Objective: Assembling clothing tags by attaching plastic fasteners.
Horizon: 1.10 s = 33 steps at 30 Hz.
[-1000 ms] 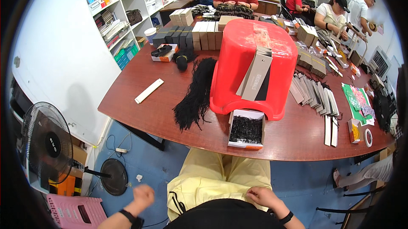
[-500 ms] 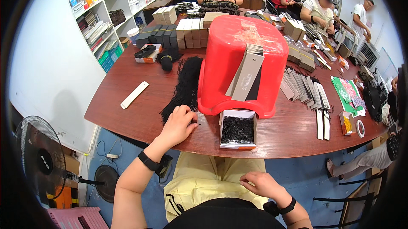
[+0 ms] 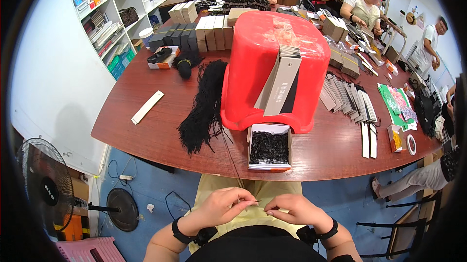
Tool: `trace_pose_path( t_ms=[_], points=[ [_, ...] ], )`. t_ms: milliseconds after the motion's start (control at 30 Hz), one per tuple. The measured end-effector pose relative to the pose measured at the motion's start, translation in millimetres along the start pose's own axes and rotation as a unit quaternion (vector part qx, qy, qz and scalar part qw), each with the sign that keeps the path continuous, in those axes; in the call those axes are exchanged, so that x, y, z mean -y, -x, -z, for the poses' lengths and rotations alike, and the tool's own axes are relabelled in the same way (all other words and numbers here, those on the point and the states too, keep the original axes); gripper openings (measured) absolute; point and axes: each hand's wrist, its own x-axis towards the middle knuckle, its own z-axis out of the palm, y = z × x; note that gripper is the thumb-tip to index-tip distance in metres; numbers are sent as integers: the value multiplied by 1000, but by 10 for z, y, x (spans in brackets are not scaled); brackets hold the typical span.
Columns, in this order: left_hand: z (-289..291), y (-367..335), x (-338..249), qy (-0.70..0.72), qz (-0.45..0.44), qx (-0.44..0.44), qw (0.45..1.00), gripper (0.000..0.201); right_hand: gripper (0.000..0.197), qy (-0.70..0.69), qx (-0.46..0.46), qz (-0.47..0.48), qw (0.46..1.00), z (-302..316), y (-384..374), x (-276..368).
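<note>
Over my lap, my left hand (image 3: 229, 207) pinches a thin black cord (image 3: 232, 157), which trails back up over the table edge toward the bundle of black cords (image 3: 203, 109). A short dark end sticks out past the fingertips. My right hand (image 3: 294, 209) is close beside it on the right, thumb and fingers pressed together; whatever they hold is too small to make out. Ahead on the table is an open small box (image 3: 270, 166) filled with little black pieces. Behind it stands a red plastic stool (image 3: 243, 82), with a fan of grey hang tags (image 3: 284, 79) against its side.
A pale strip (image 3: 147, 107) lies on the table (image 3: 170, 135) at left. To the right are rows of grey tags (image 3: 348, 99), two white strips (image 3: 369, 140) and a tape roll (image 3: 411, 144). A fan (image 3: 46, 184) stands at lower left. Several people work beyond.
My left hand has left the cord bundle and come back over my lap with a cord. My right hand has shifted slightly, its fingertips now facing the left hand's.
</note>
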Motion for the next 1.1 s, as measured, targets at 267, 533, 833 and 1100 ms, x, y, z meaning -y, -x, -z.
trace_pose_path(
  t_ms=[267, 533, 833, 1100],
  points=[
    [-187, -51, 79, 368, 90, -30, 925, 26, 21, -234, -138, -5, 962, 30, -261, 153],
    [-185, -196, 174, 356, 148, -78, 919, 11, 12, -80, -209, 18, 974, 153, -373, 89],
    [-108, -456, 363, 283, 158, -190, 927, 9, 13, 346, -195, -41, 917, 382, -823, -257],
    [-154, -660, 355, 243, 135, -247, 928, 7, 8, 169, -275, -24, 946, 439, -816, -279]
  ],
)
